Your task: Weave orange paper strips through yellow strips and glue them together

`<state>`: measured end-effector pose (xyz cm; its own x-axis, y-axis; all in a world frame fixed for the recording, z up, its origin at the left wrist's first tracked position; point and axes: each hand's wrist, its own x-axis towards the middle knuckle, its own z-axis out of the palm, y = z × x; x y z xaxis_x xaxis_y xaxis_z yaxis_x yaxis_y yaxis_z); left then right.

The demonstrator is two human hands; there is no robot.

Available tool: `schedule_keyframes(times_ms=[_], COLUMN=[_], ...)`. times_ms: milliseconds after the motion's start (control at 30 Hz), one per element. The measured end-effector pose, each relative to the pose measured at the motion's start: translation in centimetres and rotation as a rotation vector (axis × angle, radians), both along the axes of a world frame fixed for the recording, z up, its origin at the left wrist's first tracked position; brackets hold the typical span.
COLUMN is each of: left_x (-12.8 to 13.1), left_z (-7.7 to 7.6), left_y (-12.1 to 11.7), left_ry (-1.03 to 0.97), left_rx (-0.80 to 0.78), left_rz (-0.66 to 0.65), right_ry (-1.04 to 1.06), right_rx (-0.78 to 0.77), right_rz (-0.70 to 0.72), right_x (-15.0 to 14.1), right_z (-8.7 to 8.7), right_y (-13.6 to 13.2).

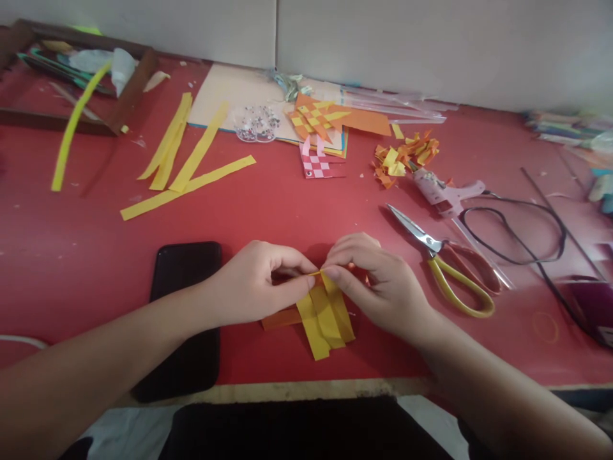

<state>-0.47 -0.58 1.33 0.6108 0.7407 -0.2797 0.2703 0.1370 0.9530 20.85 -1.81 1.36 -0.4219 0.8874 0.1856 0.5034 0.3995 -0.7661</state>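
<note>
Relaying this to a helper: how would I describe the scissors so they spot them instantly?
On the red table, start at the right hand. Just to its right lie the scissors. Steel blades and mismatched handles, one yellow, one red, set them apart from the pink glue gun beyond.

Flat yellow paper strips (325, 316) sit side by side, partly overlapping, their uneven lower ends slanting toward the front edge of the red table (297, 214). A flat orange paper strip (281, 318) juts out at their left.
</note>
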Motion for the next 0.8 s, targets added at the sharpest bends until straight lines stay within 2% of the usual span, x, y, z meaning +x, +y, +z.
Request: schedule_keyframes(times_ms=[533,800], left_x=[0.19,0.44], left_z=[-0.1,0.2], left_y=[-0.03,-0.35], left_ry=[-0.04,0.023], left_rx=[-0.019,0.142], left_rz=[0.073,0.09], right_ry=[-0.008,0.018], right_rx=[-0.013,-0.053], right_rz=[-0.031,-0.051], right_x=[0.1,0.0], right_z=[-0.02,-0.05], right_y=[-0.22,-0.17])
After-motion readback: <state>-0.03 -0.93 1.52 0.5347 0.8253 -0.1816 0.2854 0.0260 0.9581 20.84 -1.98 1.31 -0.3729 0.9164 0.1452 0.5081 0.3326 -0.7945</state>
